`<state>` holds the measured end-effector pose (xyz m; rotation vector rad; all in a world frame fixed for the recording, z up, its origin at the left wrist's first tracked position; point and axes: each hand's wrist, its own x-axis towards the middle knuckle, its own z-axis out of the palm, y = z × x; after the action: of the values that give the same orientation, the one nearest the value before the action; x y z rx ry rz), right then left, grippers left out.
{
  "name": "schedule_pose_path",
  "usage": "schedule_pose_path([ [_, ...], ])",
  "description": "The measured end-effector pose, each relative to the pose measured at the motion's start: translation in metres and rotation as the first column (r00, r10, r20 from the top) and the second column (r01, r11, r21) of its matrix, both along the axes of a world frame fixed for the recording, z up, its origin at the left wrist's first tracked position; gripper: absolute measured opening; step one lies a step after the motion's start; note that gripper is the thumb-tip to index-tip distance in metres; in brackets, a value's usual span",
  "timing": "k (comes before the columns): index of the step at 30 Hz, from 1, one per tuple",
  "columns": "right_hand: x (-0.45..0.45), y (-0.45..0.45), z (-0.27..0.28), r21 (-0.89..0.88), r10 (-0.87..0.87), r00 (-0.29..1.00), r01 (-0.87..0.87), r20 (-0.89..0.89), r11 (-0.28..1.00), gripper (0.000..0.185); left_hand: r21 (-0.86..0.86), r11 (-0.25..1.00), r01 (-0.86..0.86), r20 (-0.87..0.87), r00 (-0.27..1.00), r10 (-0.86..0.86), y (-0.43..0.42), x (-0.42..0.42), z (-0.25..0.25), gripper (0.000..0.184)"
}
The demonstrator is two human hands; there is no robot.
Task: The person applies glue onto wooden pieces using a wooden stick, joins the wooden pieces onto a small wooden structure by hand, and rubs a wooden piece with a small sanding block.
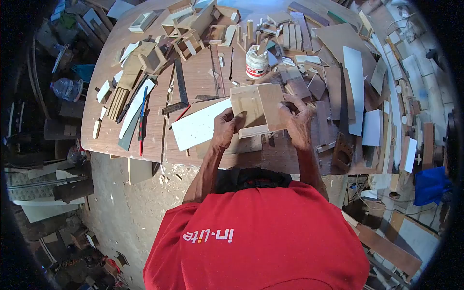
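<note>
In front of my chest, my left hand (224, 127) grips the left edge of a light wooden panel (245, 104), its thumb on the near face. My right hand (296, 119) pinches the right edge of a second wooden panel (272, 107), which overlaps the first at a slight angle. A narrow wooden strip (253, 131) runs along the lower edge of the first panel; whether it is joined is unclear. Left of my left hand lies a white board (200, 125) dotted with specks. Just beyond the panels stands a white glue tub (256, 63) with a red label and a stick in it.
A carpenter's square (181, 87), a red pencil (183, 112) and a steel ruler (217, 72) lie on the wooden table (159, 113). Small wooden boxes (188, 46) crowd the far left. A handsaw (344, 121) and offcuts (333, 92) cover the right side.
</note>
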<state>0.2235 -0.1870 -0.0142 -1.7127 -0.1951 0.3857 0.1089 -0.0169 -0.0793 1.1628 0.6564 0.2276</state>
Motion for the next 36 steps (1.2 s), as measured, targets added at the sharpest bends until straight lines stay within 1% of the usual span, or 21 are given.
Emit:
schedule_pose_path([
  [3, 0.003, -0.007, -0.009, 0.066, -0.033, 0.999, 0.032, 0.013, 0.997, 0.033, 0.032, 0.999, 0.001, 0.045, 0.999, -0.002, 0.002, -0.002, -0.01, 0.02],
  [4, 0.003, -0.009, -0.005, 0.071, -0.091, 0.993, 0.085, 0.074, 0.994, 0.032, 0.099, 0.995, 0.031, 0.026, 0.999, -0.033, 0.005, -0.003, -0.013, 0.019],
  [6, 0.009, -0.017, -0.013, 0.079, -0.155, 0.979, 0.145, 0.136, 0.986, 0.031, 0.093, 0.994, 0.061, -0.004, 0.998, -0.061, 0.012, -0.008, -0.014, 0.021],
  [7, 0.02, -0.027, -0.036, 0.18, -0.219, 0.973, 0.203, 0.077, 0.963, 0.029, 0.087, 0.993, 0.079, -0.036, 0.996, -0.077, 0.012, -0.009, -0.012, 0.023],
  [8, 0.028, -0.038, -0.054, 0.275, -0.276, 0.961, 0.262, 0.012, 0.925, 0.027, 0.07, 0.997, 0.016, 0.022, 1.0, -0.017, 0.01, -0.008, -0.014, 0.019],
  [9, 0.034, -0.051, -0.065, 0.276, -0.284, 0.959, 0.27, 0.012, 0.923, 0.027, 0.07, 0.997, 0.024, 0.023, 0.999, -0.025, 0.009, -0.009, -0.016, 0.019],
  [11, 0.043, -0.073, -0.077, 0.171, -0.393, 0.912, 0.372, 0.115, 0.912, 0.025, 0.079, 0.997, -0.006, -0.003, 1.0, 0.006, 0.013, -0.01, -0.019, 0.018],
  [12, 0.041, -0.081, -0.071, -0.008, -0.392, 0.892, 0.404, 0.226, 0.915, 0.024, 0.075, 0.997, 0.012, -0.007, 1.0, -0.012, 0.018, -0.011, -0.026, 0.02],
  [13, 0.045, -0.093, -0.083, -0.008, -0.401, 0.887, 0.413, 0.227, 0.911, 0.024, 0.075, 0.997, 0.022, -0.006, 1.0, -0.022, 0.015, -0.01, -0.021, 0.02],
  [15, 0.055, -0.116, -0.106, -0.21, -0.3, 0.92, 0.354, 0.251, 0.911, 0.024, 0.006, 1.0, -0.02, 0.004, 1.0, 0.02, 0.011, -0.008, -0.01, 0.023],
  [16, 0.058, -0.124, -0.112, -0.209, -0.308, 0.918, 0.362, 0.25, 0.908, 0.024, 0.009, 1.0, 0.019, -0.007, 1.0, -0.019, 0.015, -0.009, -0.011, 0.026],
  [18, 0.06, -0.134, -0.116, -0.409, -0.238, 0.941, 0.321, 0.242, 0.854, 0.022, -0.006, 1.0, 0.016, 0.014, 1.0, -0.016, 0.013, -0.007, -0.012, 0.026],
  [19, 0.059, -0.136, -0.115, -0.408, -0.246, 0.939, 0.328, 0.241, 0.852, 0.022, -0.024, 1.0, 0.005, 0.034, 0.999, -0.004, 0.013, -0.007, -0.012, 0.027],
  [21, 0.058, -0.139, -0.11, -0.548, -0.078, 0.89, 0.343, 0.449, 0.763, 0.021, -0.036, 0.999, 0.015, 0.025, 1.0, -0.014, 0.012, -0.007, -0.011, 0.027],
  [22, 0.059, -0.136, -0.107, -0.547, -0.084, 0.889, 0.348, 0.449, 0.762, 0.021, -0.048, 0.999, 0.015, 0.018, 1.0, -0.015, 0.012, -0.007, -0.01, 0.028],
  [24, 0.066, -0.128, -0.102, -0.622, -0.041, 0.827, 0.453, 0.561, 0.639, 0.024, -0.039, 0.999, 0.018, 0.007, 1.0, -0.018, 0.01, -0.006, -0.007, 0.028],
  [28, 0.103, -0.113, -0.096, -0.566, -0.06, 0.831, 0.428, 0.554, 0.705, 0.026, -0.031, 1.0, 0.001, 0.021, 1.0, 0.0, 0.012, -0.008, -0.012, 0.028],
  [30, 0.126, -0.101, -0.089, -0.704, -0.021, 0.874, 0.406, 0.486, 0.583, 0.033, -0.034, 0.999, 0.002, 0.029, 1.0, -0.001, 0.013, -0.01, -0.014, 0.028],
  [31, 0.138, -0.095, -0.086, -0.701, -0.025, 0.872, 0.409, 0.488, 0.585, 0.033, -0.038, 0.999, -0.001, 0.039, 0.999, 0.002, 0.013, -0.011, -0.013, 0.028],
  [34, 0.159, -0.075, -0.077, -0.822, 0.007, 0.94, 0.296, 0.342, 0.486, 0.048, -0.028, 1.0, -0.01, 0.063, 0.998, 0.012, 0.012, -0.013, -0.01, 0.027],
  [36, 0.163, -0.06, -0.074, -0.866, -0.095, 0.958, 0.286, 0.272, 0.41, 0.059, -0.021, 1.0, -0.01, 0.049, 0.999, 0.011, 0.012, -0.015, -0.01, 0.027],
])
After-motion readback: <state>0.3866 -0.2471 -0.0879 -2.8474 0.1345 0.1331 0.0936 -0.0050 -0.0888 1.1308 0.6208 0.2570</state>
